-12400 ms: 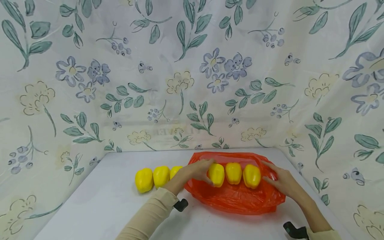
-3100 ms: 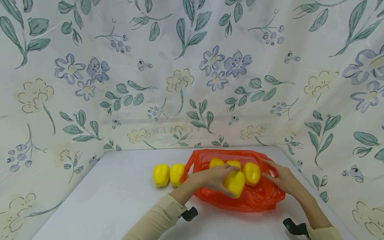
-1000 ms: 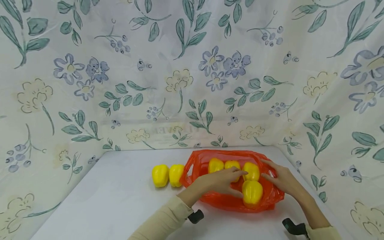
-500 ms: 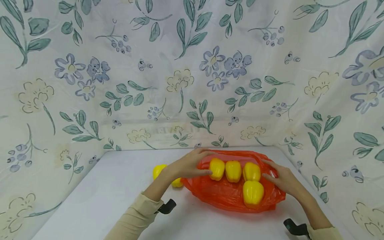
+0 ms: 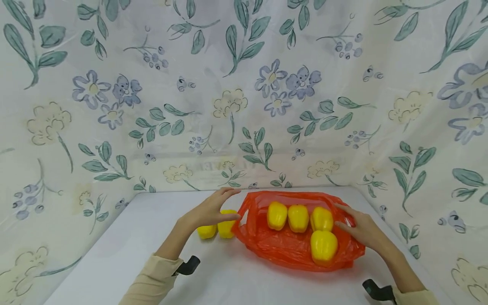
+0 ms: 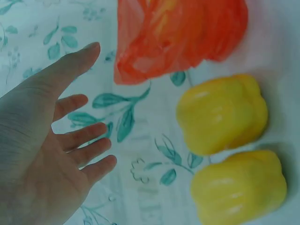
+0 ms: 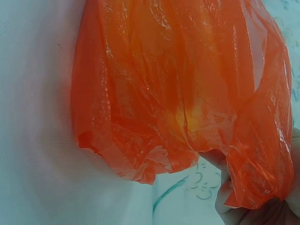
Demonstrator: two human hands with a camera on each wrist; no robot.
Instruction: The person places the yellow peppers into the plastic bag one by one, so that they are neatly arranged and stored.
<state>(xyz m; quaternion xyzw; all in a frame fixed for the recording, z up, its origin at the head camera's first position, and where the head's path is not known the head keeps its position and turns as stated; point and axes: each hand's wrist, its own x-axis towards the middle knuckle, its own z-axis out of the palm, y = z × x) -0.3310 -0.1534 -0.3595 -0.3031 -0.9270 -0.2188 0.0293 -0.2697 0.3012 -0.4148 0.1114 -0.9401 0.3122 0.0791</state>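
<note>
A red plastic bag [image 5: 274, 250] lies with its mouth spread on the table, and several yellow bell peppers [image 5: 324, 248] sit inside it. My right hand [image 5: 362, 228] grips the bag's right edge; in the right wrist view, its fingers [image 7: 225, 197] are partly hidden behind the red film [image 7: 154, 93]. To the left of the bag, two more bell peppers stand side by side: the nearer one to the bag [image 5: 225, 230] and its neighbour [image 5: 206, 232]. Over these my left hand [image 5: 206, 209] hovers, fingers spread and holding nothing. The left wrist view shows its palm [image 6: 51, 154] apart from both peppers [image 6: 222, 115].
A white table [image 5: 126, 245] carries everything. Floral-printed cloth [image 5: 244, 106] hangs behind it and along its sides. A dark device [image 5: 188, 266] is strapped at the left wrist, another [image 5: 377, 291] at the right.
My left hand brought a bell pepper from the left row into the bag, let go of it at the front right, then moved back left. My right hand kept its hold on the bag.
</note>
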